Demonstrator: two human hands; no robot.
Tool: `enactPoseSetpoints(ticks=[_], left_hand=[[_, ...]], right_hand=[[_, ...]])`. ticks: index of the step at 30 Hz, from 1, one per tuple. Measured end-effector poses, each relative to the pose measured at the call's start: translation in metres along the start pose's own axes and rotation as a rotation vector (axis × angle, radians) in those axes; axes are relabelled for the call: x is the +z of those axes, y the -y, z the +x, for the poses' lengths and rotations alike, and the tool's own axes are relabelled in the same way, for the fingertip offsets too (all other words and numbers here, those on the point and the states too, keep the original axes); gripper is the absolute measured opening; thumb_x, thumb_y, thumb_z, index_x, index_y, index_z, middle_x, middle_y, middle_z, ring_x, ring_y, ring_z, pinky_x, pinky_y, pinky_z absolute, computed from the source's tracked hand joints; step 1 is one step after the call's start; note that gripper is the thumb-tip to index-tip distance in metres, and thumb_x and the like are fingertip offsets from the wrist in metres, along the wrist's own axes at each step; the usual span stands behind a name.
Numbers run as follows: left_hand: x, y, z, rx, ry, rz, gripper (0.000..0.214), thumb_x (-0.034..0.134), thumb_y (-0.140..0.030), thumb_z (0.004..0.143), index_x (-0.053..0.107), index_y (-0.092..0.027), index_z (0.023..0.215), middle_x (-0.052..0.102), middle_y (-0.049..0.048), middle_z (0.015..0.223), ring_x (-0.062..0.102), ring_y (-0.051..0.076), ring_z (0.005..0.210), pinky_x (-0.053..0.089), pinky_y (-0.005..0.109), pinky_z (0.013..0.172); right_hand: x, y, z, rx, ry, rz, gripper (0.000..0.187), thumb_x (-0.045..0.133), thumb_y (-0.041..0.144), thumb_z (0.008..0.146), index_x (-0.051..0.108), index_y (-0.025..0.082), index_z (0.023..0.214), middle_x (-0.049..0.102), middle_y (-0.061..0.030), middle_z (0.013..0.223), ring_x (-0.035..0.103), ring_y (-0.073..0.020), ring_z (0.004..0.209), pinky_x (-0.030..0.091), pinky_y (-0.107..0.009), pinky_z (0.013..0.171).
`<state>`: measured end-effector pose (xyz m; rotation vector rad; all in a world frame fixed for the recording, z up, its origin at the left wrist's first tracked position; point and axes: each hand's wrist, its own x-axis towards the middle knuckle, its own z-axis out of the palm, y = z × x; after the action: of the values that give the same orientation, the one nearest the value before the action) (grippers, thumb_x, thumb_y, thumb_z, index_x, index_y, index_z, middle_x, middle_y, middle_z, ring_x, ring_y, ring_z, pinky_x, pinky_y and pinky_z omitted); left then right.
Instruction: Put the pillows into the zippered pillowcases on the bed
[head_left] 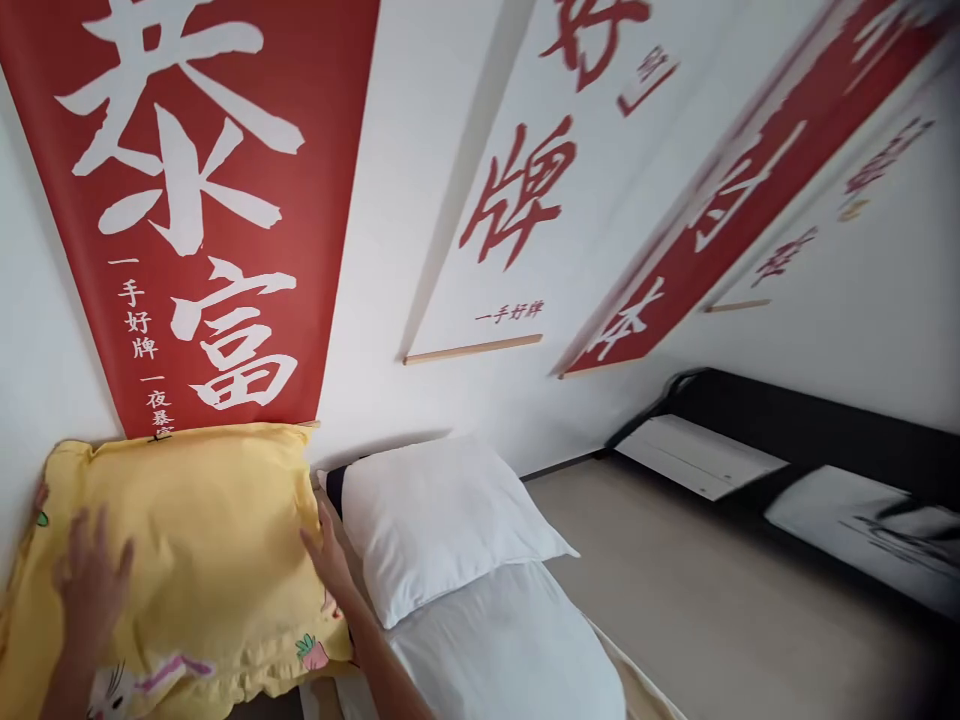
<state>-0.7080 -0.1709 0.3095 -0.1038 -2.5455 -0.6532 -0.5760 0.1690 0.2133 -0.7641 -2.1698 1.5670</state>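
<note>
A yellow pillow with a ruffled edge and printed rabbit and strawberry pictures leans against the wall at the left. My left hand is over its left part, fingers spread, slightly blurred; whether it touches the cloth I cannot tell. At the pillow's right edge is my right hand, its fingers apart and pointing up. Neither hand grips anything. Just right of that hand lies a white pillow, partly on another white pillow or folded bedding.
A red scroll with white characters hangs behind the yellow pillow. White and red banners continue along the wall to the right. Beyond a grey floor stands a low black frame with white panels.
</note>
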Motion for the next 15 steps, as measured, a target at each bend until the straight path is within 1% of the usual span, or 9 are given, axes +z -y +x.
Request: enactPoseSetpoints(ticks=[1, 2, 3, 5, 7, 9, 11, 13, 15], left_hand=[[0.024, -0.004, 0.003, 0.027, 0.088, 0.017, 0.066, 0.031, -0.048, 0.093, 0.040, -0.014, 0.149, 0.027, 0.0151, 0.162, 0.025, 0.030, 0.150, 0.021, 0.058, 0.119], [0.047, -0.004, 0.008, 0.029, 0.169, 0.039, 0.063, 0.027, -0.047, 0.095, 0.041, -0.016, 0.149, 0.026, 0.0143, 0.163, 0.024, 0.030, 0.150, 0.021, 0.060, 0.118], [0.067, -0.002, 0.013, 0.008, 0.243, 0.058, 0.062, 0.025, -0.048, 0.097, 0.040, -0.018, 0.149, 0.026, 0.0141, 0.163, 0.024, 0.030, 0.150, 0.021, 0.063, 0.117], [0.099, 0.008, 0.025, -0.053, 0.351, 0.073, 0.062, 0.023, -0.048, 0.098, 0.038, -0.020, 0.151, 0.028, 0.0143, 0.162, 0.024, 0.029, 0.150, 0.022, 0.063, 0.115], [0.119, 0.020, 0.036, -0.084, 0.397, 0.066, 0.063, 0.024, -0.049, 0.097, 0.036, -0.021, 0.152, 0.030, 0.0149, 0.161, 0.025, 0.029, 0.150, 0.024, 0.062, 0.115], [0.128, 0.028, 0.042, -0.099, 0.390, 0.051, 0.063, 0.023, -0.051, 0.097, 0.036, -0.021, 0.152, 0.031, 0.0157, 0.160, 0.027, 0.029, 0.149, 0.024, 0.062, 0.114], [0.130, 0.029, 0.045, -0.102, 0.375, 0.040, 0.064, 0.022, -0.052, 0.097, 0.036, -0.020, 0.151, 0.032, 0.0162, 0.160, 0.029, 0.030, 0.148, 0.025, 0.063, 0.113], [0.127, 0.026, 0.045, -0.096, 0.363, 0.036, 0.065, 0.020, -0.053, 0.097, 0.037, -0.020, 0.151, 0.033, 0.0165, 0.159, 0.029, 0.030, 0.147, 0.026, 0.063, 0.113], [0.123, 0.023, 0.045, -0.085, 0.349, 0.034, 0.067, 0.018, -0.054, 0.097, 0.037, -0.019, 0.151, 0.034, 0.0168, 0.159, 0.029, 0.030, 0.148, 0.027, 0.063, 0.112]], right_hand=[[0.014, -0.007, 0.000, 0.007, 0.001, -0.036, 0.079, 0.054, 0.059, 0.085, 0.039, 0.015, 0.149, 0.037, -0.0148, 0.157, 0.027, -0.0367, 0.148, 0.033, -0.052, 0.115], [0.024, -0.014, -0.003, 0.010, 0.018, -0.078, 0.077, 0.055, 0.055, 0.085, 0.038, 0.018, 0.151, 0.034, -0.0131, 0.159, 0.023, -0.0361, 0.149, 0.029, -0.055, 0.117], [0.030, -0.021, -0.006, 0.007, 0.051, -0.129, 0.074, 0.054, 0.053, 0.086, 0.038, 0.021, 0.151, 0.033, -0.0110, 0.160, 0.022, -0.0345, 0.149, 0.026, -0.056, 0.118], [0.030, -0.035, -0.013, -0.015, 0.135, -0.258, 0.068, 0.049, 0.050, 0.090, 0.035, 0.027, 0.153, 0.031, -0.0074, 0.160, 0.025, -0.0306, 0.149, 0.024, -0.056, 0.119], [0.020, -0.048, -0.017, -0.049, 0.209, -0.396, 0.066, 0.044, 0.052, 0.092, 0.032, 0.031, 0.154, 0.031, -0.0051, 0.160, 0.027, -0.0284, 0.149, 0.027, -0.054, 0.118], [0.007, -0.061, -0.023, -0.084, 0.221, -0.466, 0.065, 0.042, 0.054, 0.093, 0.031, 0.033, 0.154, 0.033, -0.0035, 0.159, 0.028, -0.0277, 0.148, 0.032, -0.052, 0.116], [-0.003, -0.076, -0.032, -0.113, 0.180, -0.478, 0.064, 0.042, 0.057, 0.093, 0.032, 0.036, 0.153, 0.036, -0.0019, 0.158, 0.030, -0.0275, 0.147, 0.035, -0.050, 0.115], [-0.008, -0.093, -0.044, -0.116, 0.105, -0.456, 0.063, 0.043, 0.058, 0.092, 0.035, 0.038, 0.151, 0.039, -0.0008, 0.156, 0.035, -0.0278, 0.145, 0.038, -0.048, 0.114], [-0.012, -0.112, -0.058, -0.081, 0.003, -0.395, 0.062, 0.044, 0.061, 0.090, 0.041, 0.038, 0.148, 0.044, -0.0003, 0.153, 0.042, -0.0281, 0.141, 0.042, -0.046, 0.111]])
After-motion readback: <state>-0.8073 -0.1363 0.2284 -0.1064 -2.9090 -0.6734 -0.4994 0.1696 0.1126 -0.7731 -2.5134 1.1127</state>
